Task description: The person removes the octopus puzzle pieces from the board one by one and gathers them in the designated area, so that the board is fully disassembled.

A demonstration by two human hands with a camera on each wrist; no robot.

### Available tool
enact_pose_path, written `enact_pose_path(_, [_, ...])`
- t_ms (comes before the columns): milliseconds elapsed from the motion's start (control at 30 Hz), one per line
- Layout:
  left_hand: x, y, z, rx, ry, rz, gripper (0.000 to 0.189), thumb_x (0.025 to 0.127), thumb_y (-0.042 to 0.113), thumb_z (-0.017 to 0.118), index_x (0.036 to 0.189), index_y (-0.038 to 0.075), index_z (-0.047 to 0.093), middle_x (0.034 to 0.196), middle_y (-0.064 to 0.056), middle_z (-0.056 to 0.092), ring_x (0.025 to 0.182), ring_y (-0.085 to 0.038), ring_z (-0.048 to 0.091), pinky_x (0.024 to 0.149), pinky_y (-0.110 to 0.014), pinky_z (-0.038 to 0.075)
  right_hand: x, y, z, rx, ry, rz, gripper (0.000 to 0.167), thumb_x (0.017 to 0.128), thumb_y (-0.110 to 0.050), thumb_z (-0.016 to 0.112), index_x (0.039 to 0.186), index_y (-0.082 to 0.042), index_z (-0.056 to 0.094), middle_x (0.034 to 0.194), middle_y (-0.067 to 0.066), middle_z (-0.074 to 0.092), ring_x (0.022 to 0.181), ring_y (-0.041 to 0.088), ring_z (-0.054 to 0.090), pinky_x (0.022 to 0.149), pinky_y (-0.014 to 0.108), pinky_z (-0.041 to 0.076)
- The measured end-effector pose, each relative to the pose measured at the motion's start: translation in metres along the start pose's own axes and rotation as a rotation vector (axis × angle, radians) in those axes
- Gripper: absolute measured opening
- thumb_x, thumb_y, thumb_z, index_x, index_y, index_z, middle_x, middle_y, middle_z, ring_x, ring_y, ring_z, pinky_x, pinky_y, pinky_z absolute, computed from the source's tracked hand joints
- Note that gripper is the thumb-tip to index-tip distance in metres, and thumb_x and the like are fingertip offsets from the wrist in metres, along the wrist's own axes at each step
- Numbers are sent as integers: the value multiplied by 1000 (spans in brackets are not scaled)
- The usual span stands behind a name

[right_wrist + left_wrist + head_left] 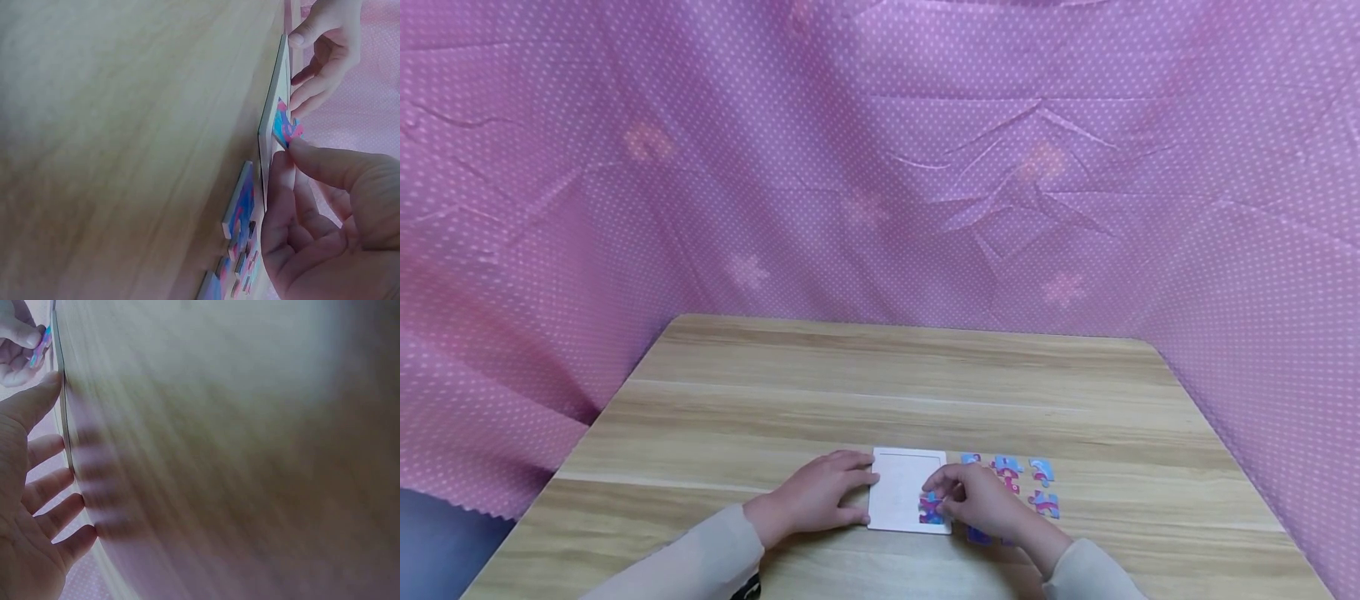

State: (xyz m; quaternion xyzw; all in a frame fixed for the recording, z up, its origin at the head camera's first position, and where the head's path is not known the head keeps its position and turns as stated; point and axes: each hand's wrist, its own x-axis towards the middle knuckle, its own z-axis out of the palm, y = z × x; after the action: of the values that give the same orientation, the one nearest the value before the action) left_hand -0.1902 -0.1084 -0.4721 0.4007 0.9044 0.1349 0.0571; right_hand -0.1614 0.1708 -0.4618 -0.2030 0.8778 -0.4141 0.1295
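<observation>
A white puzzle tray [898,492] with a raised rim lies near the front of the table. My left hand [827,493] touches its left edge, fingertips and thumb spread along the rim, as the left wrist view also shows. My right hand [981,498] is over the tray's right side. Its thumb and forefinger pinch a blue, pink and purple jigsaw puzzle piece [287,128] at the near right corner of the tray. The fingers partly cover this spot, so I cannot tell whether a second piece lies under the pinched one.
Several loose puzzle pieces [1043,503] in blue, pink and purple lie right of the tray, some partly hidden by my right hand and forearm. They rest on a wood-grain table [880,383]. A pink dotted cloth [880,183] hangs behind the table and along both sides.
</observation>
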Motion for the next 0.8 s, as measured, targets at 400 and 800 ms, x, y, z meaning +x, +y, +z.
enact_pose_path(400, [1,0,1,15,30,22,54,86,48,66,128,13,62,138,-7,49,129,-25,42,104,-44,35,-14,12,-24,86,-12,-52,22,87,-7,67,108,-11,65,94,-2,61,84,13,59,75,24,51])
enact_pose_path(800, [1,1,0,14,23,17,54,86,48,65,128,14,62,139,-7,48,129,-25,42,104,-45,34,-45,31,-48,94,26,11,22,83,-2,68,106,-5,67,89,3,63,77,14,60,67,27,52])
